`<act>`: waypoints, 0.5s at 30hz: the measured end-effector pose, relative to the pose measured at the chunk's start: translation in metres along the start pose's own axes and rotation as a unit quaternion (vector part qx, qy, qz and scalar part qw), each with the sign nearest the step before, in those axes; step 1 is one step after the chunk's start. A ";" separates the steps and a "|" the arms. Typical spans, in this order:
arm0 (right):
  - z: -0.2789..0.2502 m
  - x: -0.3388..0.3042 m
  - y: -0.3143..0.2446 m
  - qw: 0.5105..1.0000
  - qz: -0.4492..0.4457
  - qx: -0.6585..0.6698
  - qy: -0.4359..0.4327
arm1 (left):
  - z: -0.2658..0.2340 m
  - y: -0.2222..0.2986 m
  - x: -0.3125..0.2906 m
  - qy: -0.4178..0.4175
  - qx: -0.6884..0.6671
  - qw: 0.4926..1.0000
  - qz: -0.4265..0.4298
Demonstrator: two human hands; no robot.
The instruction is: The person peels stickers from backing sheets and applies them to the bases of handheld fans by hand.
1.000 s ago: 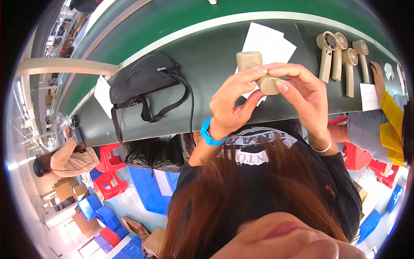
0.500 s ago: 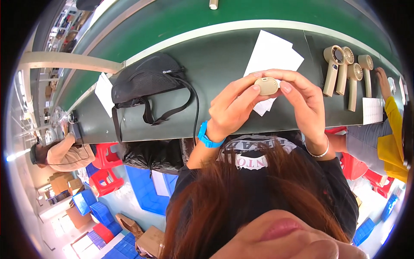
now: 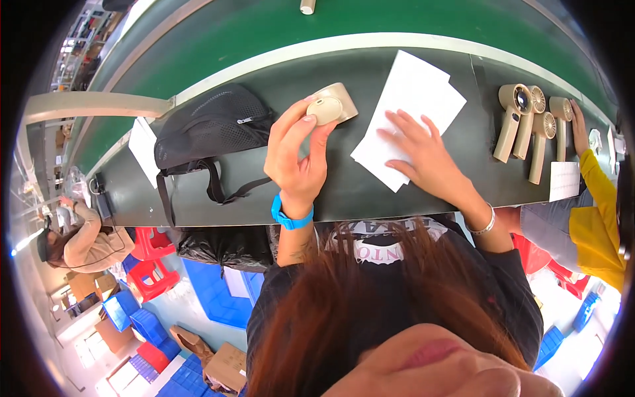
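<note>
My left hand (image 3: 296, 162), with a blue band at its wrist, grips a beige handheld fan (image 3: 329, 111) between thumb and fingers. The fan's rounded end faces up, so its head is mostly out of sight. My right hand (image 3: 423, 153) holds nothing; its fingers are spread over the white paper sheets (image 3: 433, 99), which overlap on the dark table. Several other beige handheld fans (image 3: 509, 129) lie together farther right.
A black mesh bag (image 3: 211, 126) with straps lies at the left. Behind the table's pale rail runs a green surface (image 3: 264, 40). At the right, a co-worker in a yellow sleeve (image 3: 598, 178) has a hand by the fans. Another person (image 3: 92, 231) sits far left.
My left hand has moved left with the fan. The right hand has let go of it and come down onto the paper. The co-worker's hand has come closer to the fans.
</note>
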State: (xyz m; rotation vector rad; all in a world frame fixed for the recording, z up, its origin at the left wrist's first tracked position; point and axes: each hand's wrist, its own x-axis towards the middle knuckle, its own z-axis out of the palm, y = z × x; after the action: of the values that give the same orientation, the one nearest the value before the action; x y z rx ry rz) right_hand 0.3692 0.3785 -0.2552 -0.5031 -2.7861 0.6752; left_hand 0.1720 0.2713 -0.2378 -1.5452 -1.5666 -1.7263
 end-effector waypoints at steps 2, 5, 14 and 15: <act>-0.010 -0.004 0.003 0.998 -0.007 0.036 -0.051 | -0.001 -0.006 -0.003 -0.002 -0.009 1.000 -0.008; -0.027 -0.004 0.011 0.989 0.000 0.105 -0.101 | 0.002 -0.007 -0.001 0.026 -0.104 0.993 -0.057; -0.045 0.016 0.063 0.972 0.129 0.101 0.167 | -0.005 -0.003 0.007 -0.072 -0.037 0.980 -0.181; -0.046 0.017 0.062 0.963 0.169 0.108 0.180 | -0.002 -0.002 0.007 -0.074 -0.039 0.980 -0.183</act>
State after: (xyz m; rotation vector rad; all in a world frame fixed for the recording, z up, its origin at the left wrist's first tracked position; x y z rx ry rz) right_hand 0.3841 0.4549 -0.2424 -0.9620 -2.2753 0.8474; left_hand 0.1663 0.2729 -0.2323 -1.5268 -1.9820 -1.9179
